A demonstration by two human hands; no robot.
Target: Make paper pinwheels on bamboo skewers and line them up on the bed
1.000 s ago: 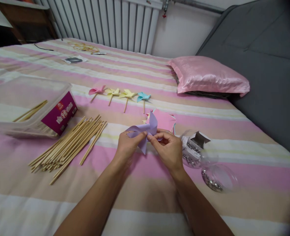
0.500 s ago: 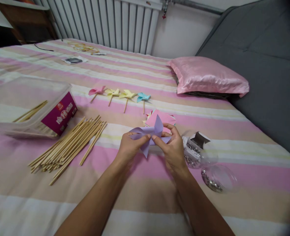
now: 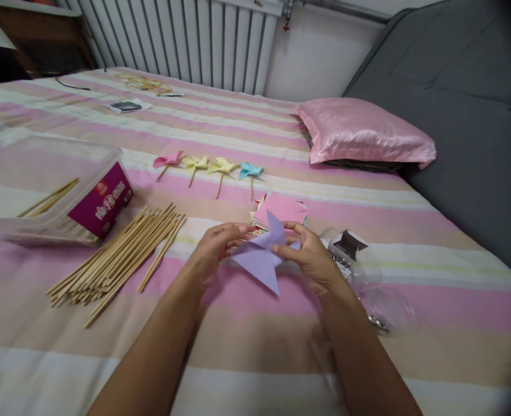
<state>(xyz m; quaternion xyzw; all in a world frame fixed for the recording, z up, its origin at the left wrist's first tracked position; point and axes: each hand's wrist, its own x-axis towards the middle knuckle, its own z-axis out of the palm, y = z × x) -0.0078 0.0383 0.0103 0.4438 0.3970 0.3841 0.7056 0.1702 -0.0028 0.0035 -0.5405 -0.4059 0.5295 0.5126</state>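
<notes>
A bundle of wooden sticks (image 3: 116,260) is noted at the left, lying apart from the work. The lilac paper pinwheel (image 3: 261,257) is pinched above the bedsheet (image 3: 255,323) between the left hand (image 3: 214,248) and the right hand (image 3: 311,257). The folded tips should be kept gathered at the centre, with light pressure, so that the paper is not creased.

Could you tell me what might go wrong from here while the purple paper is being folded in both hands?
The purple paper is pinched only at its middle by the left hand and right hand, so its folded flaps might spring open. The right forearm lies close to the clear container of pins, which it could perhaps knock over. The loose sticks beside the left arm might roll.
</notes>
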